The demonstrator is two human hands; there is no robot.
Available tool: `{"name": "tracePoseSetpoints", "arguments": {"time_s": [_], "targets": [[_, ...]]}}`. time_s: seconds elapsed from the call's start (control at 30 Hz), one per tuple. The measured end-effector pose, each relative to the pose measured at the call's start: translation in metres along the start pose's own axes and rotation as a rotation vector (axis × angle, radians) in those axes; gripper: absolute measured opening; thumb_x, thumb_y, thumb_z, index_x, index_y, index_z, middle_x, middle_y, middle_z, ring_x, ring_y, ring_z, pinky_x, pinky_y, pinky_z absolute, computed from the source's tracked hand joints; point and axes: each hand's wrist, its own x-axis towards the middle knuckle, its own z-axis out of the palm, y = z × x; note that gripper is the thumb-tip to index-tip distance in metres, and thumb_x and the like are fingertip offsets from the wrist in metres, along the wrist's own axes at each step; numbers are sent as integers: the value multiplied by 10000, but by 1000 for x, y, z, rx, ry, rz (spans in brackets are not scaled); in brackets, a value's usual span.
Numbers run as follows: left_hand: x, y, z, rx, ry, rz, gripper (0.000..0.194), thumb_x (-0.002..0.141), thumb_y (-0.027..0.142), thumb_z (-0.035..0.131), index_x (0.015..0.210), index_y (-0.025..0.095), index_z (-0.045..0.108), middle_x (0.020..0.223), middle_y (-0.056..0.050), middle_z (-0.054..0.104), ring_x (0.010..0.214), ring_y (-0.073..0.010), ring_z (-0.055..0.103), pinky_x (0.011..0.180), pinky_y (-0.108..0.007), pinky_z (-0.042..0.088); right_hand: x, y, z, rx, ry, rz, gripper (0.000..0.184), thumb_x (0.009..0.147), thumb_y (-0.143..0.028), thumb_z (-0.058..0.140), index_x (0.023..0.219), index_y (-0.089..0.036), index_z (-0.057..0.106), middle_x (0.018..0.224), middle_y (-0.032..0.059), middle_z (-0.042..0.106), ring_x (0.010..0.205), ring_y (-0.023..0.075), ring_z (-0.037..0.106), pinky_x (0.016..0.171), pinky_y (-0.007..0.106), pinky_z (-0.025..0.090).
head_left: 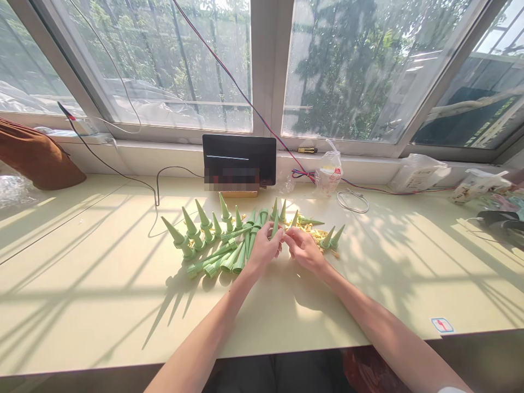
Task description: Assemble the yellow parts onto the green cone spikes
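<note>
My left hand (pixel 265 246) is closed round a green plastic spike (pixel 275 225), its point upward. Close beside it on the right, my right hand (pixel 303 248) has its fingers pinched together near the lower part of that spike; whatever they hold is too small or hidden to make out. Several green spikes (pixel 204 215) stand upright to the left, and loose green cones (pixel 229 259) lie in a fanned pile beside my left hand. Behind and right of my right hand is a heap of small yellow pieces (pixel 317 233), with two more upright spikes (pixel 336 237) at its right edge.
A dark-screened tablet (pixel 239 155) leans at the back, its cable (pixel 158 191) running left. A plastic cup in a bag (pixel 329 173), a coiled cable (pixel 352 201) and a screwdriver (pixel 308 149) are near the window. A brown bag (pixel 39 155) sits far left.
</note>
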Motion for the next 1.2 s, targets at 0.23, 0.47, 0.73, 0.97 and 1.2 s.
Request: {"name": "tracePoseSetpoints", "arguments": {"time_s": [0.23, 0.47, 0.73, 0.97, 1.2], "targets": [[1, -3, -1, 8, -35, 16, 234, 841, 403, 589, 939, 192, 569, 742, 8, 543, 505, -73, 472, 411, -198, 366, 0, 3, 0, -50, -8, 8, 383, 985, -442, 401, 677, -216, 433, 533, -38, 454, 520, 127, 431, 540, 260, 355], [0, -3, -1, 14, -39, 27, 222, 831, 393, 588, 936, 199, 576, 741, 13, 534, 499, -72, 471, 407, -198, 373, 2, 5, 0, -72, 0, 5, 485, 991, -516, 363, 618, -209, 409, 542, -26, 448, 533, 127, 431, 548, 263, 354], [1, -6, -1, -23, 37, 11, 245, 799, 406, 629, 898, 185, 595, 817, -14, 574, 507, -65, 480, 407, -200, 374, 1, 8, 3, 68, 15, 23, 293, 949, -500, 490, 869, -223, 540, 603, -36, 525, 514, 126, 468, 514, 256, 405], [4, -10, -1, -89, 45, 2, 290, 773, 443, 664, 855, 178, 579, 818, -12, 569, 521, -67, 482, 409, -196, 374, 2, 10, 3, 74, -3, -53, 262, 927, -469, 545, 935, -209, 560, 737, -1, 577, 573, 128, 525, 516, 254, 426], [4, -10, -1, -144, 47, -32, 323, 731, 446, 692, 856, 171, 576, 823, -11, 567, 511, -60, 462, 398, -192, 350, 2, 14, 5, 10, -7, -59, 229, 944, -438, 517, 914, -212, 532, 735, -2, 584, 586, 129, 527, 534, 251, 422]]}}
